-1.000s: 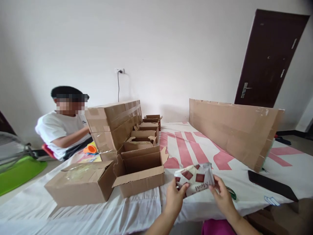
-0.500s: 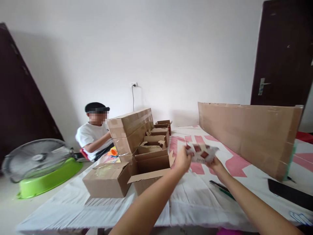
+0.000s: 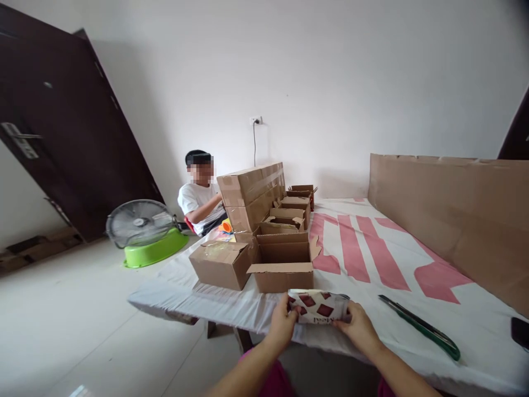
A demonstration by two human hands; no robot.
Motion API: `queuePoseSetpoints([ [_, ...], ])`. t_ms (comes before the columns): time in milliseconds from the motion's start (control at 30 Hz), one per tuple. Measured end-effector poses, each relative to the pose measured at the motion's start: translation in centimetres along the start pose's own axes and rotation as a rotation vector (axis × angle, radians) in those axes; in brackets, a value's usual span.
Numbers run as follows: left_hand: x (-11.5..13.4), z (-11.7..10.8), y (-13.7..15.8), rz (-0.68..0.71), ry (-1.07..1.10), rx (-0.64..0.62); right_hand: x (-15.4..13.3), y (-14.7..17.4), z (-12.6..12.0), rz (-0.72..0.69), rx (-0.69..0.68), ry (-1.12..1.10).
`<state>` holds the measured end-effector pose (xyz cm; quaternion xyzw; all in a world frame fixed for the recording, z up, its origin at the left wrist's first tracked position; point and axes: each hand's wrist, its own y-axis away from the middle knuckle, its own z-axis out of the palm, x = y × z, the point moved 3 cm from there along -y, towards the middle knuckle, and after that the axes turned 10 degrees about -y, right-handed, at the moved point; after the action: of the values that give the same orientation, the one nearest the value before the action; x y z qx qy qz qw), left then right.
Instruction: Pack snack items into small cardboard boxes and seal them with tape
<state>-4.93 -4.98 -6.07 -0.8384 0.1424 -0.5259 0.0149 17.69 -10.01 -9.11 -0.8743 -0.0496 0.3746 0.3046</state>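
Between both hands, over the near edge of the table, is a white food packet (image 3: pixel 316 307) printed with dark red-brown squares and partly readable lettering. My left hand (image 3: pixel 282 325) pinches its left end, thumb in front. At the other end my right hand (image 3: pixel 360 326) grips it, fingers closed around the edge. Just beyond the packet stands an open cardboard box (image 3: pixel 284 277) with its flaps out. A closed cardboard box (image 3: pixel 220 264) is beside it on the left. To the right of my right hand lies a green utility knife (image 3: pixel 421 326).
Behind the open box runs a row of open cartons (image 3: pixel 288 216), with taped, stacked boxes (image 3: pixel 252 193) alongside. A person (image 3: pixel 198 196) sits behind these. At right stands a long cardboard panel (image 3: pixel 446 212); a dark object (image 3: pixel 519 333) lies at the right edge. A fan (image 3: pixel 140 223) is on the floor.
Both hands have drawn the packet nearer, down from above the table's middle to its near edge. The view has swung left, showing more of the floor and left door.
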Motion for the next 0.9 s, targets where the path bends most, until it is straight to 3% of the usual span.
queuePoseSetpoints([
  [200, -3.7, -4.8, -1.0, -0.034, 0.105, 0.234, -1.5, -0.5, 5.6, 0.098, -0.042, -0.123],
  [367, -4.9, -8.7, -1.0, -0.077, 0.030, 0.474, -1.4, 0.4, 6.1, 0.216, -0.055, -0.323],
  [433, -3.9, -10.1, -0.8, 0.008, -0.084, 0.629, -1.5, 0.5, 5.8, 0.237, -0.075, -0.352],
  [500, -1.8, -11.1, -0.7, 0.200, -0.290, 0.744, -1.7, 0.5, 5.5, 0.230, -0.100, -0.355],
  [600, 1.4, -11.7, -2.2, 0.411, -0.539, 0.663, -2.0, 0.4, 5.4, 0.219, -0.129, -0.335],
  [700, 2.9, -12.3, -5.1, 0.386, -0.550, 0.538, -2.1, 0.4, 5.4, 0.224, -0.140, -0.302],
  [900, 2.6, -12.6, -9.4, 0.288, -0.367, 0.679, -2.0, 0.6, 5.5, 0.208, -0.163, -0.274],
])
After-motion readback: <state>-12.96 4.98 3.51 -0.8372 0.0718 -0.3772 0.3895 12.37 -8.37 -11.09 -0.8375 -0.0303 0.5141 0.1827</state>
